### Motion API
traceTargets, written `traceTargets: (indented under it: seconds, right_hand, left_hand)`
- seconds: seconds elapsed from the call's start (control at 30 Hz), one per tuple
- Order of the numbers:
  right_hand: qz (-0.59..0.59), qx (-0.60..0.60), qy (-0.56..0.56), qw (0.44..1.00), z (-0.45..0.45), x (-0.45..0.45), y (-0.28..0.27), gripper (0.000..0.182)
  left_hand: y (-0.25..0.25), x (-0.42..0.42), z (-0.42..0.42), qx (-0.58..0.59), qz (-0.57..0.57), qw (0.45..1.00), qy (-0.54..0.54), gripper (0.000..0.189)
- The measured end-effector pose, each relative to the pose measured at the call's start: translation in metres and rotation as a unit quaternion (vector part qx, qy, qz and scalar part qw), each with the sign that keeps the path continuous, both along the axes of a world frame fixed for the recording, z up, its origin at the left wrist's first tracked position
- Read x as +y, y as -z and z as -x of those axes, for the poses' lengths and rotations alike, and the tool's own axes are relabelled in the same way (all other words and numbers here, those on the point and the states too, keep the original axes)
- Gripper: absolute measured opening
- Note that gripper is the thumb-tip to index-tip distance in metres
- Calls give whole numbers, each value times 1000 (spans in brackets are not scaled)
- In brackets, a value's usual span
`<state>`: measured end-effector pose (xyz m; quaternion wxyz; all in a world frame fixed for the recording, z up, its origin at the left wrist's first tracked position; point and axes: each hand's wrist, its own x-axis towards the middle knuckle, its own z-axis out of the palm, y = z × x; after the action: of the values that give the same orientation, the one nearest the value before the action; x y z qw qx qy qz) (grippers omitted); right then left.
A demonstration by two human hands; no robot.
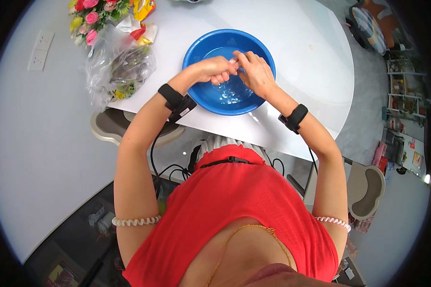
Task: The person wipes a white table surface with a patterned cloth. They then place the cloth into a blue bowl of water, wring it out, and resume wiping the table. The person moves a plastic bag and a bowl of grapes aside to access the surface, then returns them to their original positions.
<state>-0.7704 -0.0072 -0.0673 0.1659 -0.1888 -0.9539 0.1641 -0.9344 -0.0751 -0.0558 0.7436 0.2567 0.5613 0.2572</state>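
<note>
A round blue plastic basin [197,102] with water in it stands near the front edge of the white table. Over the basin my left hand [219,70] is closed around a small clear, pinkish thing [235,63], whose kind I cannot tell. Part of it sticks out at the thumb side of that fist. My right hand [255,73] is at its other end, with fingertips on or close beside it; whether they grip it is unclear. Both hands are above the water, and the left palm is hidden.
Clear plastic bags [109,68] and a yellow and red wrapper [143,9] lie on the table's left side, beside artificial flowers [91,18]. Black cables run from my wristbands. Stools [366,190] stand at the right and under the table's left edge.
</note>
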Motion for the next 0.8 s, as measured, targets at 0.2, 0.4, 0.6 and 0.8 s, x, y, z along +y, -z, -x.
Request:
traceTargets:
  seconds: [0.2,0.4,0.6,0.8]
  right_hand:
    - [-157,-38,0,987,12,5,-7,20]
    - [-36,-104,-4,994,17,16,-8,11]
    - [209,-168,38,962,15,2,-11,30]
    - [315,-166,48,933,15,-1,-10,34]
  left_hand:
    - [-18,-4,-7,40,-54,995,80,7]
    - [-13,-12,-23,512,-320,782,154,19]
    - [2,-19,-24,600,-403,674,154,19]
    - [19,-23,-26,609,-430,658,107,17]
